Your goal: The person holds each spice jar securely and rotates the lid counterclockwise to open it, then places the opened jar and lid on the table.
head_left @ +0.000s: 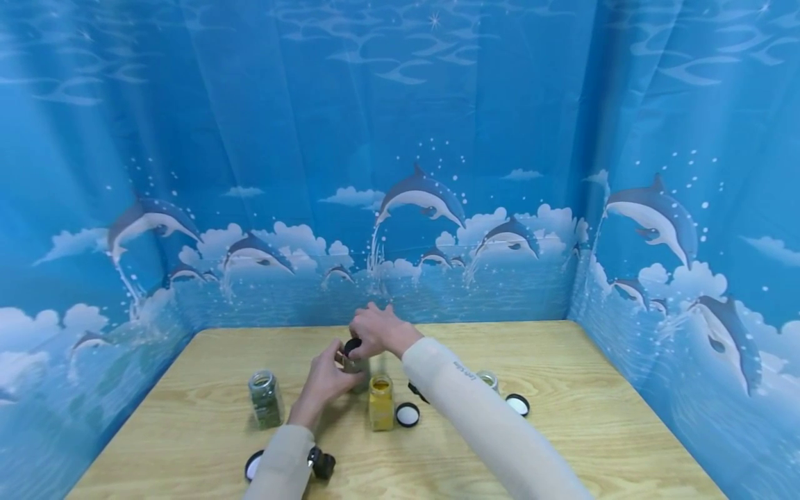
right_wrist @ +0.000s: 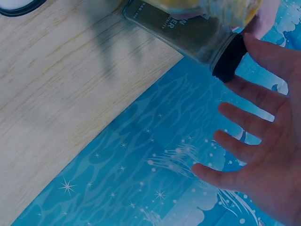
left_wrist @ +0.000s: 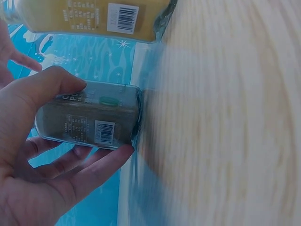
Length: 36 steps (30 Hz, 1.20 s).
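My left hand (head_left: 330,377) grips the body of a square glass jar (left_wrist: 89,115) of dark greyish powder, thumb on one side and fingers on the other. The jar stands upright near the back middle of the wooden table. My right hand (head_left: 377,331) reaches over its top and pinches the black lid (right_wrist: 229,57) between thumb and index finger, the other fingers spread out. In the right wrist view the lid sits on the jar's mouth. An uncapped jar of yellow powder (head_left: 381,410) stands just right of the held jar.
An uncapped jar of dark green contents (head_left: 267,403) stands left. Another open jar (head_left: 489,379) is partly hidden behind the right sleeve. Upturned black lids lie by the yellow jar (head_left: 407,415), at the right (head_left: 517,404) and beside the left sleeve (head_left: 253,467). A dolphin-print curtain (head_left: 350,173) surrounds the table (head_left: 600,430).
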Each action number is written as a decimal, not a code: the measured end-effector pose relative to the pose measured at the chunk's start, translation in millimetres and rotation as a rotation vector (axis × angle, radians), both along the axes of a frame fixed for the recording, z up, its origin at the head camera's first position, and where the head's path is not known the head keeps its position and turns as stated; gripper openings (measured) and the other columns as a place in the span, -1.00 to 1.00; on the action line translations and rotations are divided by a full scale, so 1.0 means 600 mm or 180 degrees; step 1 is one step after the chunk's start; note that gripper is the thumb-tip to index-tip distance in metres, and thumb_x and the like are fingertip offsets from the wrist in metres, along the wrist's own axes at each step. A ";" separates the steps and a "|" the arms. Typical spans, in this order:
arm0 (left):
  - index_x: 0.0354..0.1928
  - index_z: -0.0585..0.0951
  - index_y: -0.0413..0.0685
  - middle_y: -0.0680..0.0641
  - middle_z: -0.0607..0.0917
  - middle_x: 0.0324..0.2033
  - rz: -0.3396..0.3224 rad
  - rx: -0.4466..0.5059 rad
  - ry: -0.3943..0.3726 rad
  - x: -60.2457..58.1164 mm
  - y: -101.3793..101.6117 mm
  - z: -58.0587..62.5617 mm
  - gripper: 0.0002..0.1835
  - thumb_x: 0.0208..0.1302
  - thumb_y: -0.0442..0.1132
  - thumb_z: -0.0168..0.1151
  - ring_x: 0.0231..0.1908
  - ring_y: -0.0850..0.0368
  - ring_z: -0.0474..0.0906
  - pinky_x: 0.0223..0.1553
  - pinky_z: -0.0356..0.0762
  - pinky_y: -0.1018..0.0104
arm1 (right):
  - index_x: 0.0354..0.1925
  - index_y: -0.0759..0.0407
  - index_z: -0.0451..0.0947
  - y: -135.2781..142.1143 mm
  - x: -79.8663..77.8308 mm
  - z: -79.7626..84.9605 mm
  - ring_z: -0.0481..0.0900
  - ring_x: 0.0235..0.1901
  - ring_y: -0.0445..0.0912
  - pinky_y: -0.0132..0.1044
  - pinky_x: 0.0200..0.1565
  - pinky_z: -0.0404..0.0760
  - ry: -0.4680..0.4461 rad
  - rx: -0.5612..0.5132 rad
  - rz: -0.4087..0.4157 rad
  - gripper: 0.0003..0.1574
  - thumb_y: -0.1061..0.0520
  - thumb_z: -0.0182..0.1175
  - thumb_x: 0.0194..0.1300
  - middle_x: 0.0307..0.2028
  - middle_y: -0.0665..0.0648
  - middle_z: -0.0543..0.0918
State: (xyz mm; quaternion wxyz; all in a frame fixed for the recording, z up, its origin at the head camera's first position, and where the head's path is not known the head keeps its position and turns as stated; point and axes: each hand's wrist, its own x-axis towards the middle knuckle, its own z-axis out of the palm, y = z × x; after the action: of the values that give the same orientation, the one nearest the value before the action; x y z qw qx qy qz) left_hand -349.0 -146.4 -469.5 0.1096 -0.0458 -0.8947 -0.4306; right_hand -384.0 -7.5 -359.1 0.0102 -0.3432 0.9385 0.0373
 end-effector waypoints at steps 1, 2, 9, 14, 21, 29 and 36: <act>-0.34 0.41 0.01 -0.05 0.62 -0.28 -0.0001 0.0019 -0.0010 0.000 0.000 0.000 -0.57 -0.15 -0.17 0.52 -0.29 0.10 0.53 -0.39 0.48 0.34 | -0.22 -0.07 0.63 0.000 0.001 0.001 0.36 -0.12 -0.06 0.29 0.14 0.39 -0.0027 0.0001 0.0024 -0.66 -0.24 0.26 0.17 -0.09 -0.02 0.56; -0.34 0.41 0.02 -0.05 0.61 -0.27 0.0001 0.0036 -0.0029 0.000 0.000 0.000 -0.57 -0.16 -0.17 0.52 -0.29 0.10 0.53 -0.39 0.48 0.35 | -0.15 -0.08 0.63 0.000 0.001 0.001 0.37 -0.08 -0.05 0.29 0.14 0.39 -0.0045 0.0012 0.0042 -0.66 -0.20 0.26 0.18 -0.03 -0.01 0.55; -0.34 0.43 0.01 -0.07 0.61 -0.28 -0.0007 0.0094 -0.0001 0.001 -0.001 0.002 -0.58 -0.16 -0.19 0.51 -0.31 0.09 0.53 -0.38 0.48 0.34 | 0.08 -0.22 0.55 0.002 0.005 0.006 0.30 0.19 0.02 0.31 0.21 0.33 -0.0154 0.0067 0.0073 -0.58 -0.09 0.25 0.23 0.21 0.00 0.45; -0.34 0.43 0.01 -0.06 0.61 -0.28 0.0009 0.0072 -0.0017 0.001 -0.001 0.003 -0.59 -0.16 -0.18 0.51 -0.30 0.08 0.53 -0.38 0.48 0.33 | 0.10 -0.22 0.53 0.004 0.007 0.006 0.29 0.21 0.01 0.29 0.21 0.34 -0.0173 0.0053 0.0103 -0.57 -0.08 0.25 0.23 0.22 -0.01 0.45; -0.34 0.39 -0.01 -0.06 0.60 -0.30 -0.0017 0.0067 -0.0081 0.002 0.000 0.002 -0.58 -0.10 -0.17 0.50 -0.33 0.10 0.53 -0.43 0.46 0.34 | 0.15 -0.15 0.49 0.002 0.007 0.005 0.29 0.23 0.02 0.33 0.21 0.32 -0.0123 0.0056 0.0128 -0.46 -0.19 0.25 0.21 0.24 -0.01 0.45; -0.38 0.33 -0.03 -0.05 0.63 -0.40 0.0018 0.0052 -0.0028 0.003 0.002 -0.001 -0.53 -0.11 -0.17 0.52 -0.42 0.12 0.52 -0.47 0.42 0.35 | -0.16 -0.08 0.59 -0.001 0.004 0.002 0.39 0.03 -0.01 0.36 0.21 0.31 0.0108 0.0080 -0.0059 -0.44 -0.43 0.17 0.14 -0.03 -0.01 0.56; -0.38 0.35 -0.06 -0.05 0.63 -0.38 -0.0009 0.0101 -0.0011 0.005 0.001 -0.001 -0.55 -0.11 -0.20 0.52 -0.38 0.11 0.54 -0.45 0.45 0.35 | -0.40 -0.09 0.54 -0.001 0.001 -0.002 0.40 -0.09 -0.03 0.35 0.19 0.34 0.0173 0.0046 -0.0117 -0.51 -0.44 0.22 0.08 -0.19 -0.02 0.56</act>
State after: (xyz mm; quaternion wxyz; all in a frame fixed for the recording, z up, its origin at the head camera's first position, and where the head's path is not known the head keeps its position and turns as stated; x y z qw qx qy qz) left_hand -346.1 -145.9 -470.1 0.1082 -0.0446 -0.8879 -0.4450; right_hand -383.1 -8.2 -360.5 -0.0121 -0.3247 0.9442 0.0533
